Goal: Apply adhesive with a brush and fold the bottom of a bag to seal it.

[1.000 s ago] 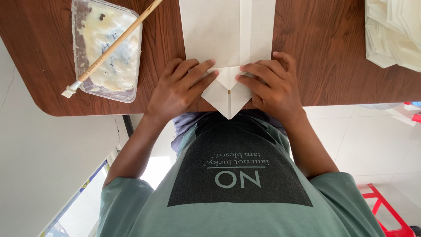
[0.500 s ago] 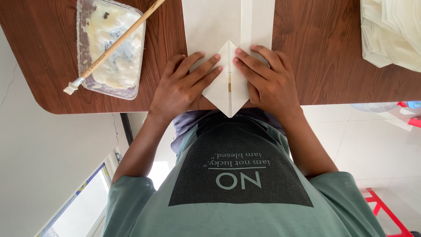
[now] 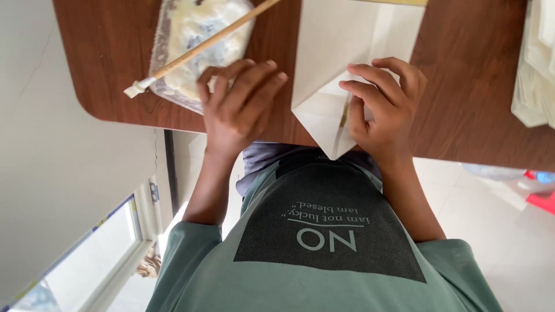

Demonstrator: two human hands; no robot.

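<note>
A white paper (image 3: pixel 347 52) folded to a point lies on the brown wooden table (image 3: pixel 462 86), its tip hanging over the near edge. My right hand (image 3: pixel 384 110) presses on the fold near the tip, with its fingers curled over the paper's right flap. My left hand (image 3: pixel 237 107) is off the paper and rests flat on the table with fingers spread. Its fingertips are beside a clear plastic tray of whitish paste (image 3: pixel 191 34). A wooden-handled brush (image 3: pixel 196 49) lies slanted across that tray.
A pile of white paper pieces (image 3: pixel 535 69) sits at the table's right edge. My green shirt fills the lower view. A white wall and a window are at the left, and pale floor tiles with a red object are at the right.
My left hand has left the folded paper and moved left toward the paste tray. The right hand stays on the paper. The view has shifted closer.
</note>
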